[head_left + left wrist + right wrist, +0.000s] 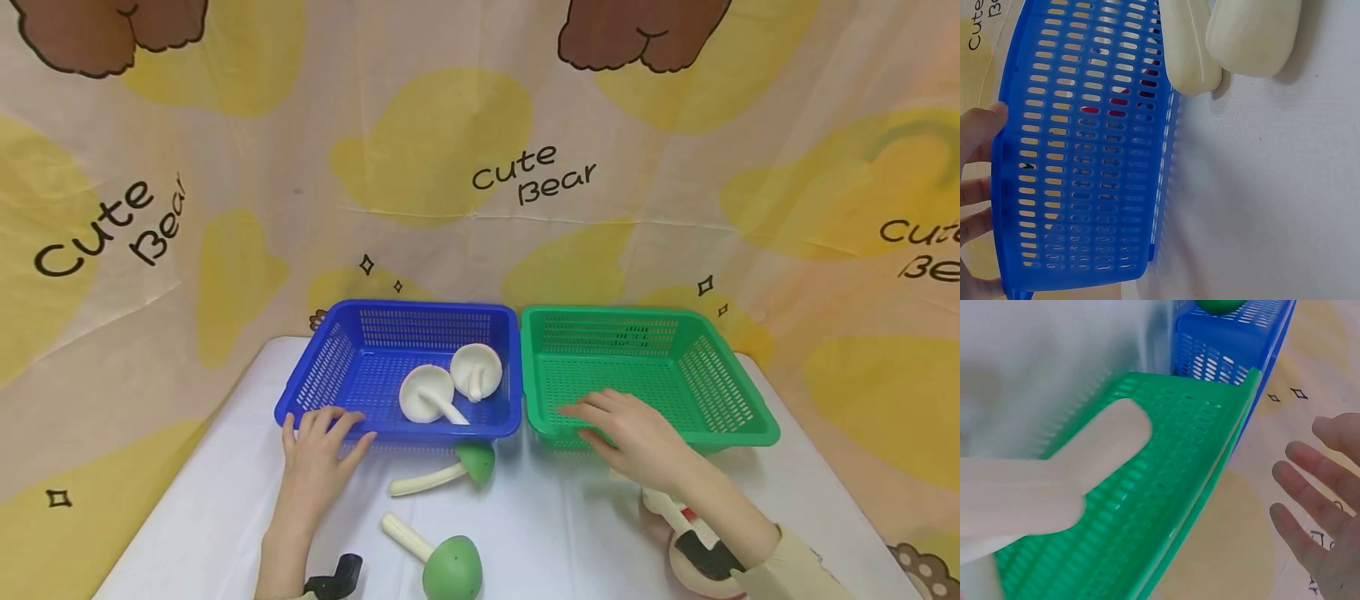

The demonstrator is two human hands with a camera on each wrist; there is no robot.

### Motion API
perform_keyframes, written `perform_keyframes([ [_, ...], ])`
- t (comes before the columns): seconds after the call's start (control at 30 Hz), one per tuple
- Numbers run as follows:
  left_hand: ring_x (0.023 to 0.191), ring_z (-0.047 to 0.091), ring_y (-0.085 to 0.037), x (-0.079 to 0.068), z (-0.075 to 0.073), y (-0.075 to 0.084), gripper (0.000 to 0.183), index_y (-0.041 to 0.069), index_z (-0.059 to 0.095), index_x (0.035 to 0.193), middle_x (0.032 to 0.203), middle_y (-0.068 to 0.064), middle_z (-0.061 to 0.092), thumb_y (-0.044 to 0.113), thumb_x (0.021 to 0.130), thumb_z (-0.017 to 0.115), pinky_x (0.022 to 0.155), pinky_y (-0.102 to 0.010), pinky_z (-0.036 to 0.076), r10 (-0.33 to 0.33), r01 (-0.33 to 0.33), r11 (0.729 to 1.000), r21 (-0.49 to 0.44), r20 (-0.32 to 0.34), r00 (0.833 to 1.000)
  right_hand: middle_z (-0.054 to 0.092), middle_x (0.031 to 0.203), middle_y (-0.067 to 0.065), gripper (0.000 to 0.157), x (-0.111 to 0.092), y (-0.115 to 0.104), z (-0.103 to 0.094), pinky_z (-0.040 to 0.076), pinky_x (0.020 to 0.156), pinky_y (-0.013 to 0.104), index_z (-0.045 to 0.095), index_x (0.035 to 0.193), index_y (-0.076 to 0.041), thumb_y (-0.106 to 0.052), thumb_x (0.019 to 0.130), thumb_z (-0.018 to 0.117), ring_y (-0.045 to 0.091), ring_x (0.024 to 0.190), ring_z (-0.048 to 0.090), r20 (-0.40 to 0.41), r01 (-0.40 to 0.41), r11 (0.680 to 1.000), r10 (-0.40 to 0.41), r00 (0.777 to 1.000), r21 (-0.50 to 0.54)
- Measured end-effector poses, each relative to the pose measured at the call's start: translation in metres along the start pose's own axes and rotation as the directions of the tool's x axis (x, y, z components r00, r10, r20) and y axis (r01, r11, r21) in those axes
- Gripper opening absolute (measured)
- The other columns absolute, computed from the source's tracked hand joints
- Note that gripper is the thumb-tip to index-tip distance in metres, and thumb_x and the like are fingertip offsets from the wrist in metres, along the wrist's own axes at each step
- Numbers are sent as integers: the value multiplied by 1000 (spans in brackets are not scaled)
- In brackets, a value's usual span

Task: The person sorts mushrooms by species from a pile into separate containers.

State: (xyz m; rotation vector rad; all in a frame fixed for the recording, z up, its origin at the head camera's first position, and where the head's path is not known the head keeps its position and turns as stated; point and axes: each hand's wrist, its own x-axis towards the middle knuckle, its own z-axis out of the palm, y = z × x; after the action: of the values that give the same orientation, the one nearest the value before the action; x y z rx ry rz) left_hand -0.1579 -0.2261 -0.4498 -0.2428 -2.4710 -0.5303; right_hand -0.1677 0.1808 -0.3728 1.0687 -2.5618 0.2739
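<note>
My left hand (pixel 315 454) rests at the near rim of the blue basket (pixel 442 432), fingers spread over the edge. In the left wrist view its fingertips (pixel 999 114) lie right at the rim. Two toy mushrooms (pixel 426 392) lie inside that basket, pale undersides up. Over the near edge of the green basket (pixel 652 433) hovers my right hand (pixel 637 437), its fingers loosely extended and nothing in them. Below the blue basket, a green-capped mushroom (pixel 477 463) lies on its side, with a second green-capped mushroom (pixel 452 568) nearer me.
Under my right forearm lie pale-stemmed mushrooms (pixel 663 504), partly hidden by the arm and wrist strap. The two baskets stand side by side on a white tablecloth (pixel 555 533). A patterned cloth backdrop (pixel 450 250) hangs close behind them.
</note>
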Motion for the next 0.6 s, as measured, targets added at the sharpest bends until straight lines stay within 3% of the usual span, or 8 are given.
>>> perform_keyframes([
  [0.27,107,50,-37,-1,-2,2,28,11,69,102,105,-14,63,24,79,77,107,-73,17,-17,17,1000,3,23,1000,67,104,-7,38,-35,-4,-7,55,71,29,68,114,-19,-11,78,77,11,91,63,-45,-113,993,112,993,-16],
  [0.6,108,49,-37,-1,-1,0,28,12,68,103,106,-14,62,25,80,76,107,-74,16,-16,17,1000,-5,32,999,65,101,-11,41,-73,-12,-5,52,62,24,67,112,-18,-13,74,79,10,89,62,-102,-246,969,241,965,-36],
])
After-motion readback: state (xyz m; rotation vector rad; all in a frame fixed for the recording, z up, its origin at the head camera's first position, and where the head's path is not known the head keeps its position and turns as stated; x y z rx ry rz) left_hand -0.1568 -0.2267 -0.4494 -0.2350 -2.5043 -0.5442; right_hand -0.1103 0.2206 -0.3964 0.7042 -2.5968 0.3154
